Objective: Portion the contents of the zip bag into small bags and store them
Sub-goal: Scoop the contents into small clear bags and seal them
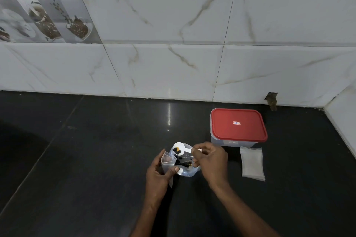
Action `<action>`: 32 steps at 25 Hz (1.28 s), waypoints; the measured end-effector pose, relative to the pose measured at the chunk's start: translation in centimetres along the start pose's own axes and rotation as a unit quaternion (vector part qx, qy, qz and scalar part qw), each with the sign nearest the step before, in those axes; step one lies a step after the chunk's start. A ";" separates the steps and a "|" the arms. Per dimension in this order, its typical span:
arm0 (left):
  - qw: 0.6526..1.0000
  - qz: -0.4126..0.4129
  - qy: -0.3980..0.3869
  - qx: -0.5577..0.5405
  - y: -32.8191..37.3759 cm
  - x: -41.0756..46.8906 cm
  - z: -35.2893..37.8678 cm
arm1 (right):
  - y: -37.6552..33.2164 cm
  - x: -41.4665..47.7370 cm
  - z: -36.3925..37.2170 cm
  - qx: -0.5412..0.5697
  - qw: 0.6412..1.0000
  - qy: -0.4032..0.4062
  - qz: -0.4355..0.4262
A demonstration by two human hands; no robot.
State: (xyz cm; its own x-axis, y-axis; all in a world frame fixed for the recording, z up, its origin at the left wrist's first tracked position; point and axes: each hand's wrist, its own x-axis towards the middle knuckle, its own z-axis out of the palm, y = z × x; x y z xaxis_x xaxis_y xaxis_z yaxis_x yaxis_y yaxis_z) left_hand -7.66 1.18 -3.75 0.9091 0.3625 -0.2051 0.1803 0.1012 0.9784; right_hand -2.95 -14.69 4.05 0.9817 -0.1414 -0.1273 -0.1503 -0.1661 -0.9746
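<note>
The left hand [157, 177] grips an open small bag [167, 160] near the middle of the dark surface [86, 159]. The right hand [212, 159] pinches a white spoon [180, 149] carrying dark and orange bits above the zip bag [190, 172], which the hands partly hide. Toward the back right corner sits a red-lidded box [238, 127], with a flat pile of bags [252, 163] just in front. The left side lies open. What the bits are is unclear.
</note>
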 end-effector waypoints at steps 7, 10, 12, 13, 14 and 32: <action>1.000 -0.001 -0.007 0.007 0.4 0.2 0.0 | 4.3 -2.9 0.7 -0.323 0.769 -0.009 -0.551; 1.000 -0.006 -0.005 0.003 0.5 0.3 0.2 | 5.6 -2.6 0.3 -0.293 0.770 0.028 -0.566; 1.000 -0.004 -0.003 0.004 0.4 0.3 0.3 | 5.8 -2.2 0.4 -0.291 0.768 0.028 -0.569; 1.000 -0.002 -0.001 0.006 0.3 0.3 0.2 | 5.8 -2.0 0.5 -0.286 0.776 0.028 -0.561; 1.000 0.000 -0.002 0.007 0.3 0.3 0.2 | 5.7 -1.8 0.6 -0.275 0.793 0.031 -0.543; 1.000 0.012 0.010 0.016 0.8 -1.4 -0.2 | 6.5 1.3 1.1 -0.403 0.877 -0.025 -0.260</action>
State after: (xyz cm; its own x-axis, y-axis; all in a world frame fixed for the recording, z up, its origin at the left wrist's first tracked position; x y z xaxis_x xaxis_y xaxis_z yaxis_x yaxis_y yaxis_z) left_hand -8.86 0.91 -2.68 0.9059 0.3821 -0.1826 0.1713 0.0637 0.9832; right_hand -2.53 -14.85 -2.66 0.9429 0.1984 0.2676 0.3058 -0.8343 -0.4587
